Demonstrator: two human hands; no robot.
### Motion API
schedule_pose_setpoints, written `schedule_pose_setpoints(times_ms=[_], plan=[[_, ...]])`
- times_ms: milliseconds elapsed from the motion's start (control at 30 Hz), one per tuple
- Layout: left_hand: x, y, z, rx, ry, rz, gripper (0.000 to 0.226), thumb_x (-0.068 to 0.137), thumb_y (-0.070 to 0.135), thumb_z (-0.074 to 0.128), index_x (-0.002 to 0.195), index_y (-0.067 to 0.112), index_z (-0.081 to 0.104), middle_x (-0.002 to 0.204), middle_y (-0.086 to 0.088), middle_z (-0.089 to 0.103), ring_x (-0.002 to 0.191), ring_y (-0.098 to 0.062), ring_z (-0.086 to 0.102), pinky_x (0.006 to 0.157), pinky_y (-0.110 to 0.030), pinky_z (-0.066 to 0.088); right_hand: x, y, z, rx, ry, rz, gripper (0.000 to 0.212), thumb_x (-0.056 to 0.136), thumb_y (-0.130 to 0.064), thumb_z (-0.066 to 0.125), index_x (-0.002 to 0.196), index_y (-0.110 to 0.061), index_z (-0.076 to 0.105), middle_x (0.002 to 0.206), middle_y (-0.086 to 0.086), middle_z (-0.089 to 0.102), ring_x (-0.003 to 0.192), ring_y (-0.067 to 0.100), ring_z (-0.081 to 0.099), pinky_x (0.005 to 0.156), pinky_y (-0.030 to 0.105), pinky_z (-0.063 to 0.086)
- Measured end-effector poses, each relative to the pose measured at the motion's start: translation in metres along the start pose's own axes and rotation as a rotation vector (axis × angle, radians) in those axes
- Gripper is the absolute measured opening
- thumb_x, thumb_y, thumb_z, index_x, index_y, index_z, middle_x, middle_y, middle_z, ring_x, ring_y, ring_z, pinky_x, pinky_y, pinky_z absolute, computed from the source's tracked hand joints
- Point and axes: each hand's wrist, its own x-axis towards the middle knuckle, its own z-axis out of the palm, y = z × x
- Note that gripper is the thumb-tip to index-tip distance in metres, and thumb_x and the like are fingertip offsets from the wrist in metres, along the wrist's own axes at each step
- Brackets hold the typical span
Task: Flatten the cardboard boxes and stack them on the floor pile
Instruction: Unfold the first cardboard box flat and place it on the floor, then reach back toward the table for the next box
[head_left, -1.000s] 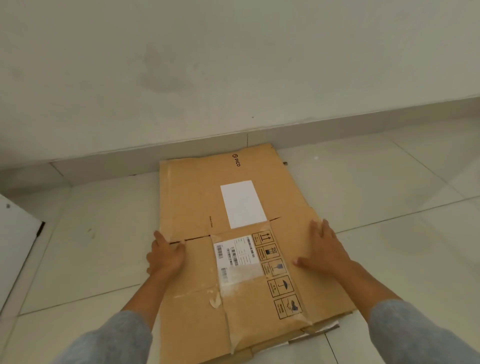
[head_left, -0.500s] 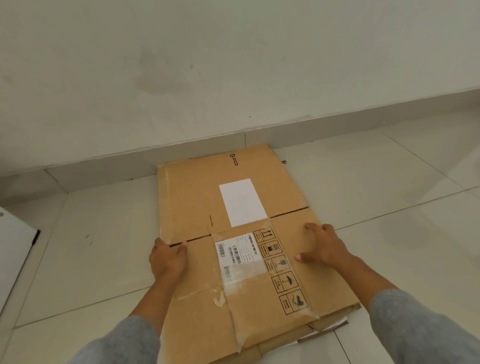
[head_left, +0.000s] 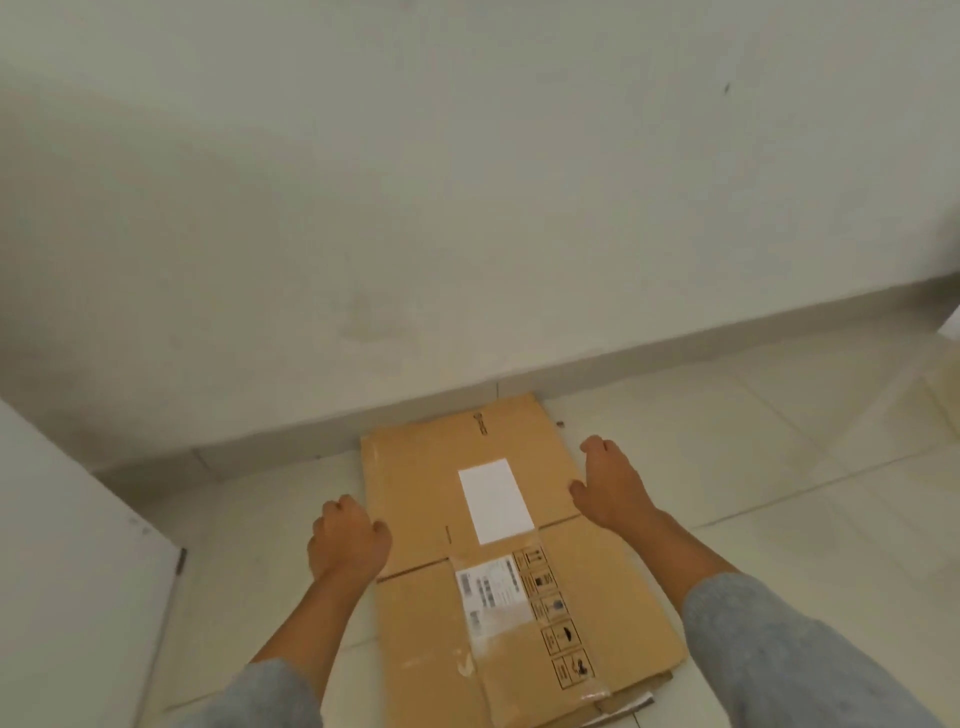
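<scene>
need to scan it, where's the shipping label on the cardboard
In the head view the shipping label sits on the near half of the flattened cardboard, just below the blank white sticker.

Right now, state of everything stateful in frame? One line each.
Flattened brown cardboard box: lying flat on the tiled floor, far edge at the baseboard.
Cardboard under it: flat, edges showing at the near corner.
Left hand: curled at the box's left edge.
Right hand: fingers curled at its right edge.

Dim, flat indoor light, greenish cast.
Soft blur throughout; wall (head_left: 467, 182) beyond the fingers (head_left: 592, 446) smeared, skirting line bowed at edges.
</scene>
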Motion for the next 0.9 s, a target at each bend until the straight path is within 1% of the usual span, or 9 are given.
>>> schedule_pose_setpoints(times_ms=[33,167,333,400,467,533,667,800,900], plan=[[-0.003,0.012,-0.024,-0.024,0.022,0.010,0.039,0.088,0.023,0.050,0.118,-0.001,0.048,0.124,-0.020,0.049,0.113,-0.036,0.050,0.089,-0.042,0.045,-0.005,-0.018,-0.018,0.020,0.015,-0.015,0.043,0.089,-0.012,0.055,0.128,-0.001,0.038,0.131,0.016,0.045,0.114,0.031,0.050,0.092,0.036,0.043],[-0.026,0.055,-0.184,-0.130,0.122,0.074,0.036,0.088,0.021,0.051,0.114,-0.004,0.048,0.120,-0.023,0.051,0.111,-0.039,0.051,0.090,-0.045,0.045,-0.036,-0.122,-0.138,0.079,0.077,-0.070,0.040,0.090,-0.012,0.054,0.127,-0.004,0.041,0.130,0.013,0.046,0.115,0.029,0.050,0.087,0.031,0.041],[-0.065,0.086,-0.370,-0.123,0.213,0.157,0.032,0.091,0.023,0.044,0.114,0.000,0.048,0.121,-0.019,0.052,0.111,-0.036,0.051,0.091,-0.043,0.044,-0.089,-0.245,-0.280,0.136,0.146,-0.133,0.038,0.091,-0.017,0.053,0.126,-0.006,0.042,0.129,0.010,0.050,0.116,0.027,0.051,0.092,0.033,0.043],[-0.079,0.090,-0.435,-0.141,0.272,0.193,0.030,0.092,0.024,0.043,0.112,0.001,0.048,0.119,-0.017,0.054,0.108,-0.034,0.052,0.088,-0.042,0.046,-0.111,-0.287,-0.323,0.186,0.182,-0.165,0.037,0.091,-0.017,0.053,0.125,-0.006,0.043,0.127,0.010,0.052,0.115,0.026,0.052,0.093,0.033,0.043],[-0.092,0.087,-0.490,-0.194,0.330,0.207,0.029,0.093,0.025,0.043,0.111,0.003,0.049,0.118,-0.015,0.055,0.107,-0.032,0.053,0.083,-0.039,0.045,-0.133,-0.325,-0.355,0.218,0.228,-0.202,0.036,0.090,-0.017,0.053,0.124,-0.007,0.045,0.126,0.009,0.053,0.115,0.026,0.052,0.093,0.034,0.043],[-0.109,0.074,-0.534,-0.253,0.389,0.215,0.028,0.093,0.024,0.044,0.110,0.003,0.051,0.118,-0.014,0.056,0.107,-0.032,0.053,0.079,-0.037,0.042,-0.157,-0.359,-0.373,0.226,0.262,-0.247,0.034,0.090,-0.018,0.053,0.122,-0.008,0.046,0.124,0.009,0.054,0.114,0.026,0.052,0.092,0.034,0.043],[-0.153,0.030,-0.591,-0.323,0.484,0.242,0.023,0.091,0.021,0.046,0.105,0.003,0.053,0.113,-0.013,0.059,0.105,-0.030,0.053,0.083,-0.036,0.043,-0.212,-0.415,-0.382,0.248,0.304,-0.348,0.032,0.090,-0.017,0.052,0.120,-0.009,0.048,0.123,0.007,0.054,0.111,0.025,0.053,0.089,0.032,0.043],[-0.188,-0.028,-0.630,-0.337,0.548,0.235,0.021,0.091,0.020,0.047,0.104,0.005,0.054,0.112,-0.010,0.060,0.105,-0.027,0.053,0.081,-0.034,0.041,-0.268,-0.472,-0.371,0.262,0.292,-0.443,0.031,0.090,-0.017,0.052,0.119,-0.009,0.049,0.122,0.007,0.054,0.110,0.025,0.054,0.090,0.033,0.044],[-0.200,-0.077,-0.659,-0.336,0.590,0.208,0.020,0.091,0.019,0.046,0.102,0.004,0.054,0.110,-0.011,0.060,0.103,-0.028,0.053,0.078,-0.034,0.040,-0.301,-0.520,-0.353,0.267,0.280,-0.513,0.030,0.089,-0.017,0.052,0.117,-0.008,0.049,0.121,0.008,0.055,0.108,0.026,0.054,0.090,0.033,0.044]])
